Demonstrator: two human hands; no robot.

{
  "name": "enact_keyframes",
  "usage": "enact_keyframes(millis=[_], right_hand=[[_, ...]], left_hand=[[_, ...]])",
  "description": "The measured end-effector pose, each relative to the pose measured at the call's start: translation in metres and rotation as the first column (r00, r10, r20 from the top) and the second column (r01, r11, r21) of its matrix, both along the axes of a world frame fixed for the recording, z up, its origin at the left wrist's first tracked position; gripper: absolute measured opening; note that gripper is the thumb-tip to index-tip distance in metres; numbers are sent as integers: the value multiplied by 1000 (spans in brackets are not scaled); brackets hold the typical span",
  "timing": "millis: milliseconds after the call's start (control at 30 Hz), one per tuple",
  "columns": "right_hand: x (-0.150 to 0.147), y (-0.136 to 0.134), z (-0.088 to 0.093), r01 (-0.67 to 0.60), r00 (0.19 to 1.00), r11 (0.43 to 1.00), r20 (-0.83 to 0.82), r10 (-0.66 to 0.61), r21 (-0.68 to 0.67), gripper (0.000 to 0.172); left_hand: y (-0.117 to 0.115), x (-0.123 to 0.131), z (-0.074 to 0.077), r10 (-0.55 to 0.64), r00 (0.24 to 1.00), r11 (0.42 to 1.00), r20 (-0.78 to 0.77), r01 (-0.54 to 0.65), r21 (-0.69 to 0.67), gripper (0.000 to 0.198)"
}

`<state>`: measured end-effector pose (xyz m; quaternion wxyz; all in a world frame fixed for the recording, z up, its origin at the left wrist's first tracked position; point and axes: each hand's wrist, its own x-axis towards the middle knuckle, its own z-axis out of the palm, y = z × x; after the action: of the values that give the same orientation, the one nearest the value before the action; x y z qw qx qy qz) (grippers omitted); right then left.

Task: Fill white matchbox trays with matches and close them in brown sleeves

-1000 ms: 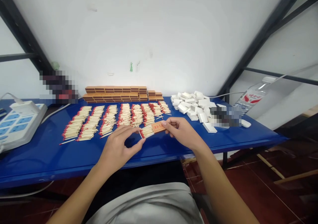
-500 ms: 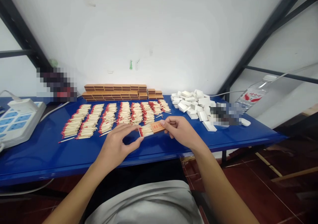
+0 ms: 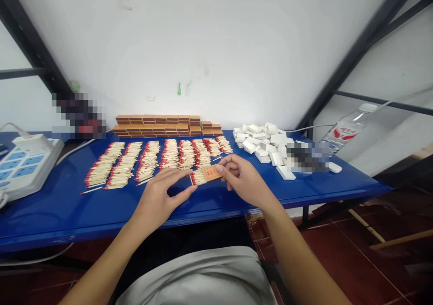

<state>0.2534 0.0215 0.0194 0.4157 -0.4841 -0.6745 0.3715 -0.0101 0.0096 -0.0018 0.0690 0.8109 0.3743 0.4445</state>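
Note:
Above the blue table's front part, an orange matchbox sleeve point(image 3: 211, 173) partly covers a white tray of red-tipped matches point(image 3: 198, 177). My left hand point(image 3: 162, 194) pinches the tray's left end between thumb and fingers. The sleeve's right end is in the closed fingers of my right hand point(image 3: 241, 178). Behind the hands lie several rows of loose matches point(image 3: 147, 160). Orange matchboxes point(image 3: 155, 127) are stacked along the wall. A heap of white trays point(image 3: 264, 142) lies to the right.
A white power strip point(image 3: 27, 165) sits at the far left of the blue table point(image 3: 67, 219). On the right are a plastic bottle point(image 3: 348, 129), a small white object point(image 3: 334, 167) and a pixelated dark item. Dark metal bars slope on both sides.
The orange sleeve has slid slightly left over the matches, so less of the tray shows. My right hand has shifted slightly left with it; my left hand keeps its grip.

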Motion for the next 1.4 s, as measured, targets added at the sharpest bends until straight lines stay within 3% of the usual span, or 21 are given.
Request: enact_keyframes(millis=[233,500,800,933,1033,1133,1200,1267,1400], right_hand=[[-12,-13,4,-119,992,992,35,118,51,29],[-24,-19,5,-181,982,983,66,178,39,31],[-15,-9,-6,-302,953,950,-17,301,-78,48],[-7,1,5,-286,953,958,90,288,-32,37],[12,32,21,-276,942,958,220,255,73,33],[39,94,35,-72,948,974,318,0,214,37],[54,143,40,95,910,960,368,-190,262,33],[63,190,41,236,847,937,419,-328,258,30],[61,250,28,276,808,931,467,-359,238,30]], left_hand=[[1,0,-3,-44,999,999,23,44,13,30],[-1,1,3,-98,994,994,50,100,-44,35],[-5,2,3,-22,997,999,73,24,-27,26],[-5,2,2,9,1000,998,28,-7,-69,29],[-5,1,2,92,996,994,-10,-92,-64,41],[-6,1,1,93,996,995,-16,-93,-31,35],[-6,2,1,66,997,998,-48,-66,-1,32],[-5,3,-1,45,994,999,-95,-42,32,33],[-4,5,-3,82,985,990,-149,-63,129,33]])
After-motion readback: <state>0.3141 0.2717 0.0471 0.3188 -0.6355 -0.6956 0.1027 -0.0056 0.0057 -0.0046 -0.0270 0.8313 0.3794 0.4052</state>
